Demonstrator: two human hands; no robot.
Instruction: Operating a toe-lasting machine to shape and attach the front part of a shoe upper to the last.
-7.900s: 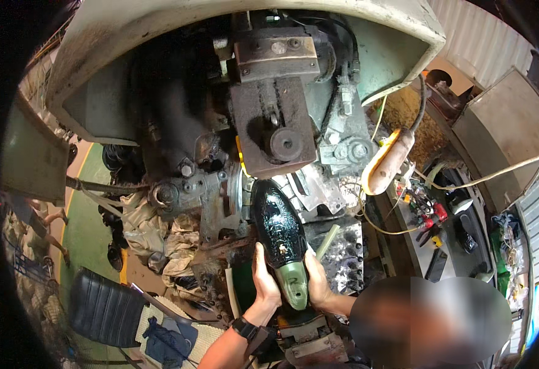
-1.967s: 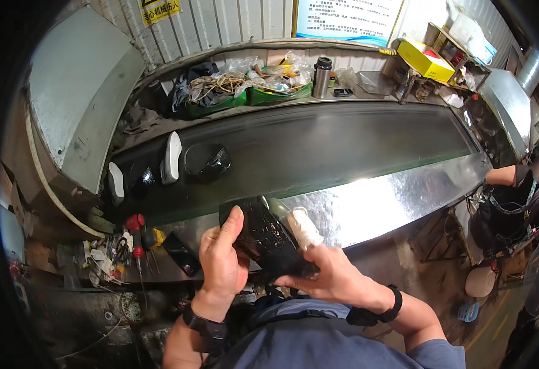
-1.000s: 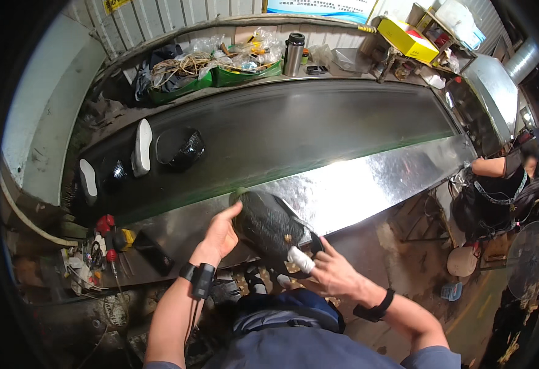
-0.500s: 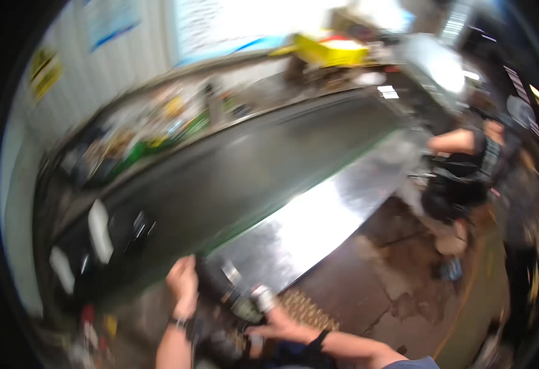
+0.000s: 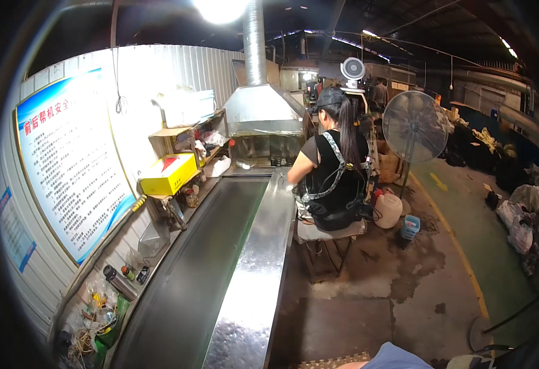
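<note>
Neither of my hands shows at this moment. At the lower edge, right of the middle, a blue sleeve (image 5: 400, 358) of mine comes in with a sliver of bare arm beside it; the hand itself is out of the picture. Ahead runs a long dark conveyor belt (image 5: 202, 252), with a shiny metal side table (image 5: 251, 289) along its right edge. A co-worker (image 5: 337, 166) in a cap and dark vest sits on a stool (image 5: 332, 231) at the far end, with one arm reaching to the metal surface.
A metal hood (image 5: 263, 111) with a duct stands over the belt's far end. On the left ledge are a yellow box (image 5: 170, 174), a steel flask (image 5: 119, 281) and plastic bags (image 5: 97, 310). A large fan (image 5: 415, 126), a white jug (image 5: 387, 210) and a blue basket (image 5: 410, 227) stand right of the co-worker.
The view has swung up and along the belt. Both my hands, low in the picture before, have left it; the right one was near a small white-and-red item. The earlier frame is blurred.
</note>
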